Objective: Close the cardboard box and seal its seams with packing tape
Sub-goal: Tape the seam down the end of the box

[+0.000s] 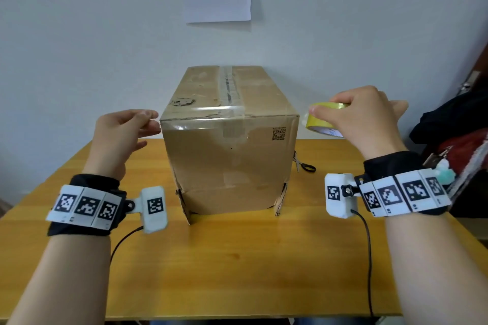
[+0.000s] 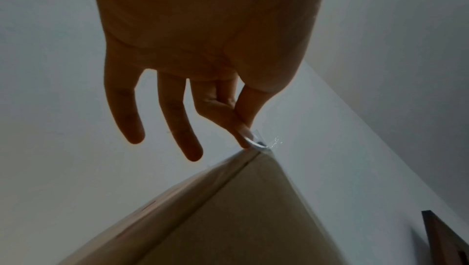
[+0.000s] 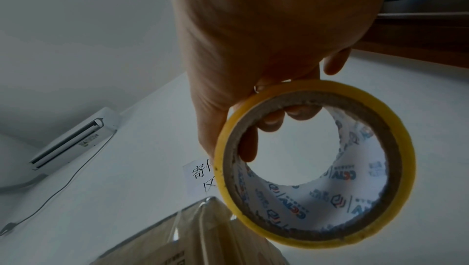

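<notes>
Closed cardboard box upright in the middle of the counter, one run of clear tape already down the centre seam on top. Stretched across the near top edge: a strip of tape, running from the left hand at the left corner to the tape roll just off the right corner.

Left fingers pinching the free end between thumb and forefinger, right at the corner of the box, the other fingers loose and straight. Right hand clasped round the yellow roll, fingers hooked through its core.

Probably the step in hand: sealing that near edge seam. To do it well:

- Hold the strip taut between both hands and level with the edge, half its width on the top, half on the front face.
- Lower the left end first and press it round the corner onto the side wall, so the end has something to grip.
- Then smooth from left to right, pushing out creases and bubbles; clear tape wrinkles easily and sticks to itself.
- Turn the roll round the right corner before cutting.
- Reach for the scissors, lying on the counter behind the box's right side, only once the strip is pressed flat.
</notes>
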`<state>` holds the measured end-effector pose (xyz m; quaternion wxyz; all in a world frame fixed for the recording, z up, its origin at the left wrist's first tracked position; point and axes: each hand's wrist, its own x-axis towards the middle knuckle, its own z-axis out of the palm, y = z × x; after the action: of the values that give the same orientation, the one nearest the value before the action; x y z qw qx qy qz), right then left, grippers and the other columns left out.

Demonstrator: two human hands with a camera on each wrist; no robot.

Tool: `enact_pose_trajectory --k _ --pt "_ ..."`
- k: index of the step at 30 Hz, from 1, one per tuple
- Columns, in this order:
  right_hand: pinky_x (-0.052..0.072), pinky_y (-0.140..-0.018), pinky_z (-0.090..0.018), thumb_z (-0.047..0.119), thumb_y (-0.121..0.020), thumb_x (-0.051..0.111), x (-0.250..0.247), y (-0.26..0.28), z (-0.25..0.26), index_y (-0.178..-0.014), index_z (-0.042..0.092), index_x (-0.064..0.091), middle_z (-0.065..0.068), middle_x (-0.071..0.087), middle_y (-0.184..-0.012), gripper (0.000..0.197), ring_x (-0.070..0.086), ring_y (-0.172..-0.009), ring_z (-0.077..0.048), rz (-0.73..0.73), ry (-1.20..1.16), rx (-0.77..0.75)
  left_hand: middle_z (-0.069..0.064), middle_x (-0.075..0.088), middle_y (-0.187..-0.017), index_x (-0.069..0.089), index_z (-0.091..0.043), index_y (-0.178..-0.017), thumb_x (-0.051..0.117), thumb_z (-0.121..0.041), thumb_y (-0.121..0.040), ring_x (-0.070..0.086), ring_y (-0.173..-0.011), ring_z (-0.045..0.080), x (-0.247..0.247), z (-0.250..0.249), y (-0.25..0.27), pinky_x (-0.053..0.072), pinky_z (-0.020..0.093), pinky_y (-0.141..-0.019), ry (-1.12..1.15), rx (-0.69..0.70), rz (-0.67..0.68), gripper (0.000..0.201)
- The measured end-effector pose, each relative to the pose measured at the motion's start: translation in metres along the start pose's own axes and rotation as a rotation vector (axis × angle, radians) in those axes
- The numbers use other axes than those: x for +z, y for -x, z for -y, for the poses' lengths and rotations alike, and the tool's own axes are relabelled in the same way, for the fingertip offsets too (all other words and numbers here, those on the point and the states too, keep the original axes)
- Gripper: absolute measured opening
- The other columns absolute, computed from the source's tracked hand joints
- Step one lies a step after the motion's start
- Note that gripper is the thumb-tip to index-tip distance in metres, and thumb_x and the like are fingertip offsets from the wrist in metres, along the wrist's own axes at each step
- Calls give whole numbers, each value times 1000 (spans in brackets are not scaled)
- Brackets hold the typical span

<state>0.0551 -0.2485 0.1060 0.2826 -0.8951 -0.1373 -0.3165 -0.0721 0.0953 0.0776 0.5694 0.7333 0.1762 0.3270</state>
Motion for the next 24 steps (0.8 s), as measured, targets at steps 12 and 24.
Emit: enact_pose_trajectory --k 12,24 --pt "19 -76 -40 53 -79 64 21 -5 16 -57 22 61 5 56 -61 38 49 -80 -24 -12 37 50 -8 70 -76 74 -21 -97 55 -25 -96 68 -81 8 6 13 -6 50 31 -75 -106 133 -102 19" --pt "20 -77 -41 53 -82 64 24 -3 17 -58 25 56 7 52 -64 37 48 -84 -25 8 23 52 -5 57 -91 52 -20 -108 62 -17 -95 64 -99 29 8 61 -19 54 55 -92 -132 -18 -151 17"
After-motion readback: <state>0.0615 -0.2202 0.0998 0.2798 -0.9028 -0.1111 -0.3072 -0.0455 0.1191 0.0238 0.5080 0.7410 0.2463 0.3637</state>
